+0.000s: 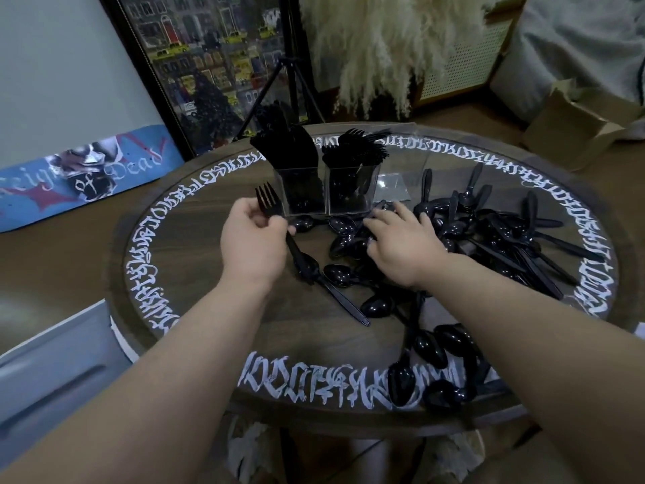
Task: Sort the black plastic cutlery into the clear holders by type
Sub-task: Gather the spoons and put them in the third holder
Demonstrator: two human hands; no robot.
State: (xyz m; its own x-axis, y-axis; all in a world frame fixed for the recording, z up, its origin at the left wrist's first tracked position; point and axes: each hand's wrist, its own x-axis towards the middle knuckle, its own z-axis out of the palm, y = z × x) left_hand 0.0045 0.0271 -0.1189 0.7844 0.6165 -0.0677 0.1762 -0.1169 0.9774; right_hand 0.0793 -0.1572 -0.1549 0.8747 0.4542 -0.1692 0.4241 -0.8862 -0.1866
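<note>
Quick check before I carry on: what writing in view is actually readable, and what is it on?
"of Dead": blue skateboard deck leaning at the wall; the word before it is partly cut off.
White calligraphy ring on the round table: ornamental, not readable.
Framed street poster: signs too small to read.

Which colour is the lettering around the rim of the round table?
White lettering on the brown table, seen in the head view.

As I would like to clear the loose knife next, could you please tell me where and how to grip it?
Pinch the knife by its free end at lower right, coming from above: it lies flat on the table, and its upper end sits under the left hand.
</note>
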